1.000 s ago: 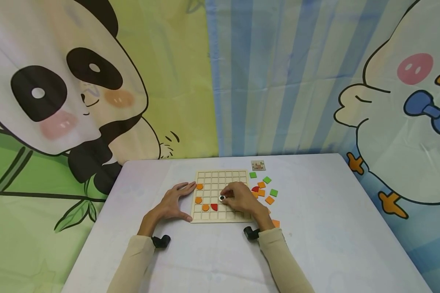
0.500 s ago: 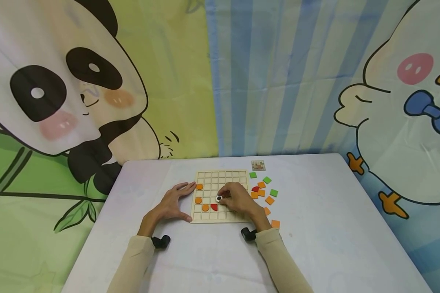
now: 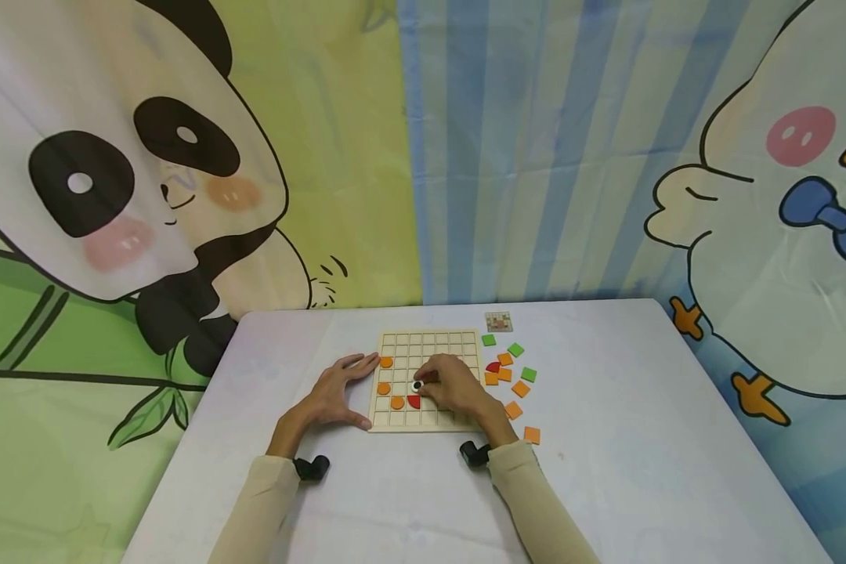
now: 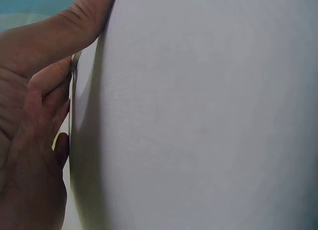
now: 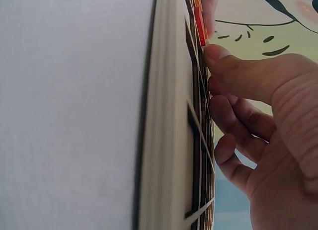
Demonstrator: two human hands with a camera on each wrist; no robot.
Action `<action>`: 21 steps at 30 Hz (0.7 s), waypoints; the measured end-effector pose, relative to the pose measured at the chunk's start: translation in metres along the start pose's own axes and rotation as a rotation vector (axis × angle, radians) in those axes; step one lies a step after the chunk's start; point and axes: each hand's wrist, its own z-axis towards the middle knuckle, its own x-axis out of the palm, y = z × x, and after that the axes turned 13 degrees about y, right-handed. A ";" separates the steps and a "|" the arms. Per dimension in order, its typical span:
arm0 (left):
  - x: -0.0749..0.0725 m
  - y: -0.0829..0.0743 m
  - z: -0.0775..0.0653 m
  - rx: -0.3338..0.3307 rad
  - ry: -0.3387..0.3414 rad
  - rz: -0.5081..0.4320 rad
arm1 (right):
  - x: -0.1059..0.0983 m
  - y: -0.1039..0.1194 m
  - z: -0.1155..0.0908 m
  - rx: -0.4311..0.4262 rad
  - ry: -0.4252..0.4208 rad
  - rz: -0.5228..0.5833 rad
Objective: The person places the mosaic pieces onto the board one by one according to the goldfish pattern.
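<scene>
A wooden grid board (image 3: pixel 423 428) lies on the table in the head view. Along its left edge my left hand (image 3: pixel 330 394) is spread, the thumb at the near corner and fingertips higher up the side. My right hand (image 3: pixel 457 385) is over the board and pinches a small white disc with a black dot (image 3: pixel 417 386) between thumb and finger. Just below that disc sits a red quarter-round piece (image 3: pixel 413 402). Orange round pieces (image 3: pixel 398 403) occupy a few cells on the left. In the right wrist view, the thumb (image 5: pixel 218 53) is close to the red piece (image 5: pixel 199 27); the white disc is hidden there.
Right of the board are scattered orange square tiles (image 3: pixel 513 410), green tiles (image 3: pixel 529 374) and another red piece (image 3: pixel 493 366). A small patterned card (image 3: pixel 498 322) lies near the table's far edge. Printed curtains hang behind the table (image 3: pixel 627 454).
My right hand has moved a little left across the board with the white disc, stopping just above the red quarter-round piece. My left hand stays at the board's edge.
</scene>
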 end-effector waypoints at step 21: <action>0.001 0.003 0.001 0.006 0.004 0.003 | -0.001 0.004 0.005 0.002 0.011 -0.047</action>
